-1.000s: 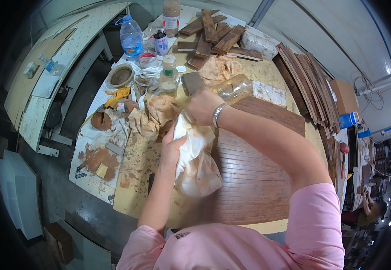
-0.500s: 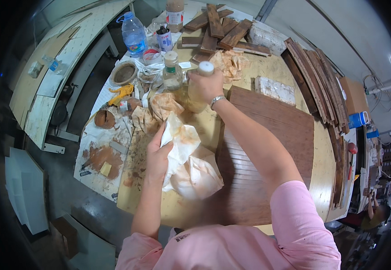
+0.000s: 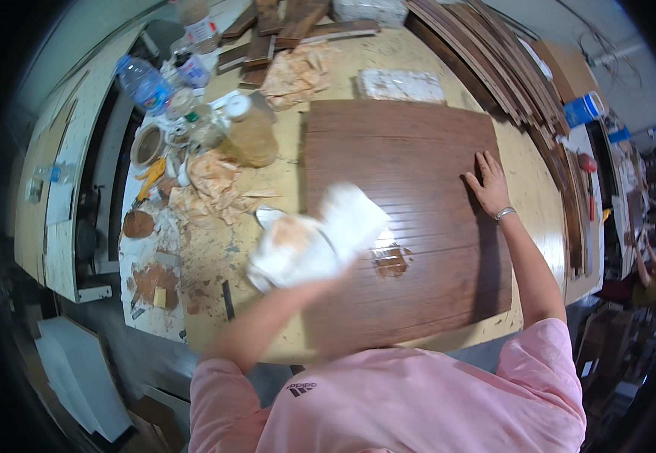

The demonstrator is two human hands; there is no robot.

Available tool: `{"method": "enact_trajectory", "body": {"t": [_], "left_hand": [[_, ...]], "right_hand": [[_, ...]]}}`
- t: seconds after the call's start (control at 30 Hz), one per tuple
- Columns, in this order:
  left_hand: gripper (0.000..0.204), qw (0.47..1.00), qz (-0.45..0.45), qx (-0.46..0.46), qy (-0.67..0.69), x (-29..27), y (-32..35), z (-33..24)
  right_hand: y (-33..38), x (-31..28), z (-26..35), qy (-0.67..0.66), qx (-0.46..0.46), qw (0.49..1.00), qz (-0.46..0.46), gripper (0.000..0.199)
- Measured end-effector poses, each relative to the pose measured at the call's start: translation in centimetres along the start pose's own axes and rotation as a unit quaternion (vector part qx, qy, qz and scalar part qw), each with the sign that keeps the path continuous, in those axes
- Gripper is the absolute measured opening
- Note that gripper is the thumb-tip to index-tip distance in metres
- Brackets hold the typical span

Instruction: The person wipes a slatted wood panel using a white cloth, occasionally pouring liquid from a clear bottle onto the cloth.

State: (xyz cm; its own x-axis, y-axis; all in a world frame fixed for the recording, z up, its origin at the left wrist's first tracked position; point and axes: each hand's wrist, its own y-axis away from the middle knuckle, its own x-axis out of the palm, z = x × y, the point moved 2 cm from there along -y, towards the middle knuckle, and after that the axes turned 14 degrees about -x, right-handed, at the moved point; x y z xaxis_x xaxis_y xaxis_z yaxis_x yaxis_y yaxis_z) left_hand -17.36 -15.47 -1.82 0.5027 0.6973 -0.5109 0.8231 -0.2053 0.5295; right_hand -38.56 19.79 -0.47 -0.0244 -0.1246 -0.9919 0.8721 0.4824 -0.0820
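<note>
A brown wood-grain panel (image 3: 411, 166) with long grooves lies flat in front of me. A small wet puddle (image 3: 393, 262) shines near its middle. My left hand (image 3: 337, 276), smeared by motion, grips a crumpled white rag (image 3: 297, 249) with brownish stains, over the panel's left part; its fingers are mostly hidden by the cloth. My right hand (image 3: 488, 186) rests open on the panel's right edge, fingers stretched out. A plastic bottle of yellowish liquid with a white cap (image 3: 239, 106) stands left of the panel, untouched.
Stained crumpled cloths (image 3: 211, 181), a yellow-handled tool (image 3: 149, 179) and other bottles crowd the table's left side. Short wood strips (image 3: 290, 26) are piled at the back. A plastic-wrapped block (image 3: 401, 85) lies beyond the panel; long boards (image 3: 479, 64) are stacked along the right.
My right hand has let go of the capped bottle and moved to the panel's right edge. My left hand has carried the rag right, over the panel. A puddle now shows there.
</note>
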Motion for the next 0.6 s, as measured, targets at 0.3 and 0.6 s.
{"method": "enact_trajectory", "body": {"t": [0.3,0.6], "left_hand": [[0.042,0.943,-0.135,0.186,-0.240,3.0,-1.4,-7.4],[0.040,0.925,-0.190,0.227,-0.240,3.5,-4.4,-12.4]], "right_hand": [[4.0,-0.1,0.3,0.014,0.036,0.998,-0.045,0.066],[4.3,-0.4,0.3,0.010,0.036,0.998,-0.055,0.066]]}}
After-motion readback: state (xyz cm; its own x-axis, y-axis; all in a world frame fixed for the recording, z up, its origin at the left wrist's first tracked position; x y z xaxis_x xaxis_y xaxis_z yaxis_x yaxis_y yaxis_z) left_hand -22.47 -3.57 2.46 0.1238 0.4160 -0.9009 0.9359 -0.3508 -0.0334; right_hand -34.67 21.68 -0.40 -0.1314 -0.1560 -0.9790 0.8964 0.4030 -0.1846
